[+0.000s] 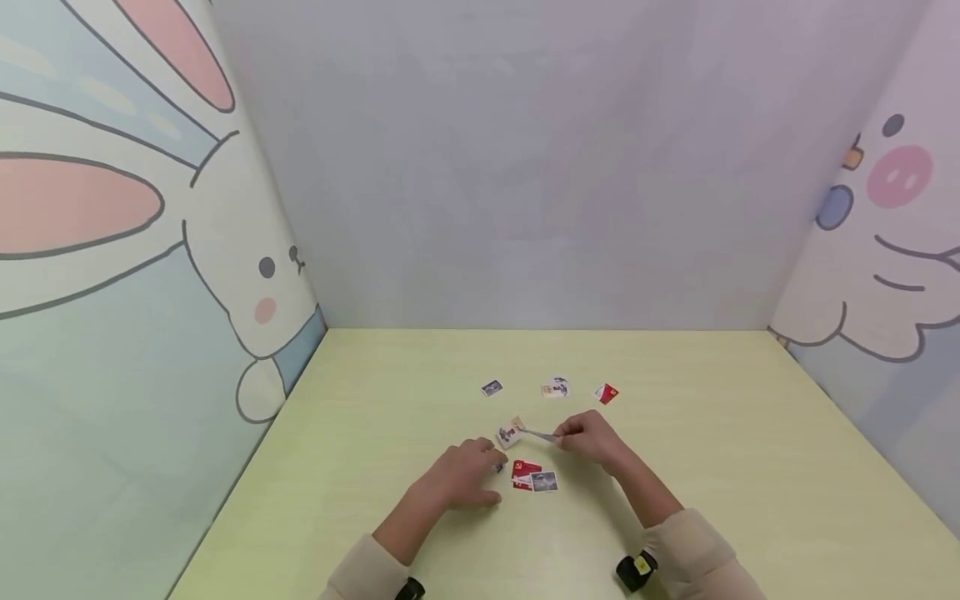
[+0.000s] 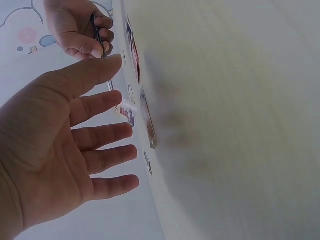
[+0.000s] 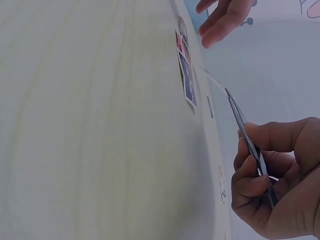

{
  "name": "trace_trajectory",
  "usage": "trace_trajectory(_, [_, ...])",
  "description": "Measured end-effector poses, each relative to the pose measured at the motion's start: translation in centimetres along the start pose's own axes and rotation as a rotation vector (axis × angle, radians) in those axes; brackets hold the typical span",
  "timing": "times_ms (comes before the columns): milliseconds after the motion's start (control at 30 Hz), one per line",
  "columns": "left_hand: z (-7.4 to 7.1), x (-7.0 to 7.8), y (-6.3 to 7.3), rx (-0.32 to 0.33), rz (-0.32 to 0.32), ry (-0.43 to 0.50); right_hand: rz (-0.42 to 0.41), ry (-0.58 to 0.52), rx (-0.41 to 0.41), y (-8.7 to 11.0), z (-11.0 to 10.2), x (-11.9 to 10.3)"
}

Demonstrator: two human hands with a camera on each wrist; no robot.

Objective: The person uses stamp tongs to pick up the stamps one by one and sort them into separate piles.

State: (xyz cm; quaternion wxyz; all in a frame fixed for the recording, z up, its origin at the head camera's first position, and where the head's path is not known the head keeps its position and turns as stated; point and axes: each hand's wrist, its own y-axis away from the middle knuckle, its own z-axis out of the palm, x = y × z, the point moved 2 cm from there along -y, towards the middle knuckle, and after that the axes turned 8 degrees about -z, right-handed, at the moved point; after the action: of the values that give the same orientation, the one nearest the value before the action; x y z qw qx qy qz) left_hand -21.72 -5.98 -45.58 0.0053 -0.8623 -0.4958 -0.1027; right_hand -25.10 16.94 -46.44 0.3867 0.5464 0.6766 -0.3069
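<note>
Tbl (image 1: 390,417): stamp (image 1: 509,435) @ tweezers (image 1: 540,435) in R grip (image 1: 590,437)

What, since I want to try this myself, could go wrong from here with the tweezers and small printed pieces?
The tweezers in the right hand meet a small printed piece at their tips, so it might slip or crease. The left hand is spread close to the overlapping red piece and grey picture piece, so a stray brush could shift them.
</note>
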Motion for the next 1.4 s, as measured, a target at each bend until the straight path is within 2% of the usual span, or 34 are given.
trace_trajectory(367, [0.3,0.9,0.4,-0.017,0.034,-0.017,0.032,-0.027,0.026,0.2,-0.4,1.0])
trace_trajectory(533, [0.7,1.2,0.6,-0.014,0.104,-0.039,0.056,-0.039,0.044,0.5,-0.8,1.4])
trace_trajectory(667, [1.0,1.3,0.6,0.019,0.180,-0.071,0.060,-0.061,0.065,0.6,-1.4,1.8])
trace_trajectory(767, [1.1,1.4,0.6,0.036,0.210,-0.082,0.057,-0.079,0.071,0.7,-1.8,2.0])
trace_trajectory(1233, [1.4,2.0,0.8,-0.017,0.214,-0.096,0.047,-0.093,0.092,1.0,-3.3,3.2])
trace_trajectory(1400, [1.5,2.1,0.6,-0.012,0.211,-0.126,0.067,-0.103,0.105,0.9,-3.7,3.5])
